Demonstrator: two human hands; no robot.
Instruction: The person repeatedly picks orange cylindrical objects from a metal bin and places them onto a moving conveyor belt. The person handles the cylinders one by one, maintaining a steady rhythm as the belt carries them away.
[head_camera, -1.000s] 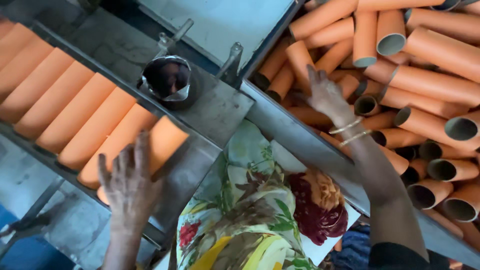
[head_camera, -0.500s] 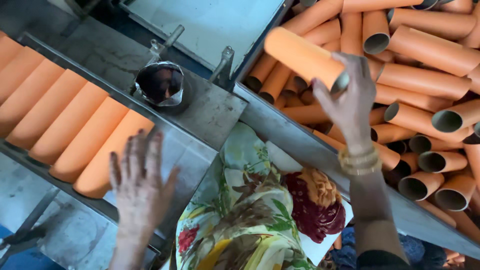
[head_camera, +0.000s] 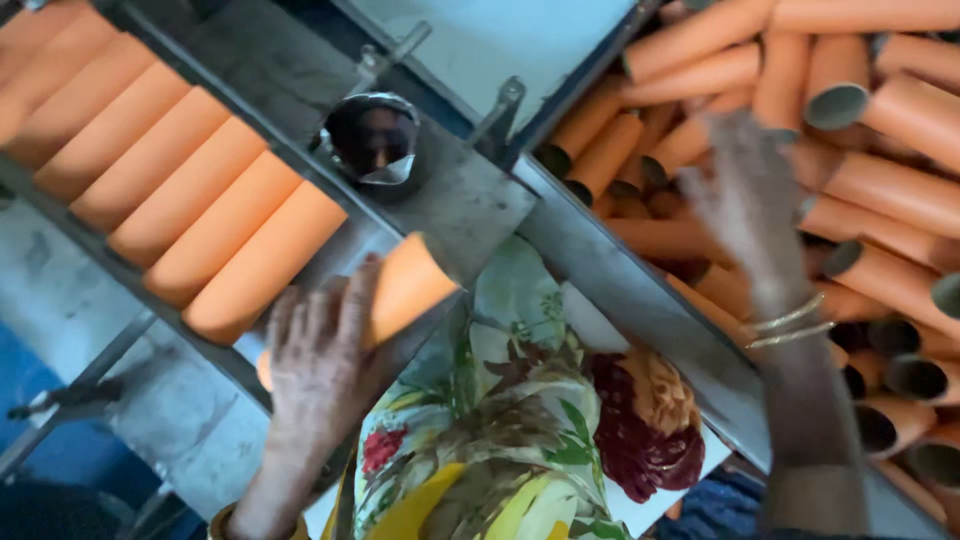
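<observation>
Orange tube (head_camera: 400, 290) lies under the left hand (head_camera: 320, 350), at the near end of a slanted metal tray (head_camera: 250, 120), its far end poking out past the fingers (head_camera: 350, 310), which are curled down over it and pressed on its top. Just beyond it, four more orange tubes (head_camera: 190, 210) lie side by side in the tray, touching one another, with a further one partly cut off at the upper left corner; the held tube sits just beside the nearest of them, close to the tray's lower rail. A round metal cup (head_camera: 372, 140) stands on the grey ledge next to the tray.

The right hand (head_camera: 745, 200) is stretched out, palm down, over a bin (head_camera: 600, 260) heaped with loose orange tubes, too many and too jumbled to count. It is blurred, so I cannot tell whether its fingers are apart or closed on anything. Two thin bangles (head_camera: 790, 325) circle that wrist. A flowered cloth (head_camera: 520, 430) fills the gap between the arms.
</observation>
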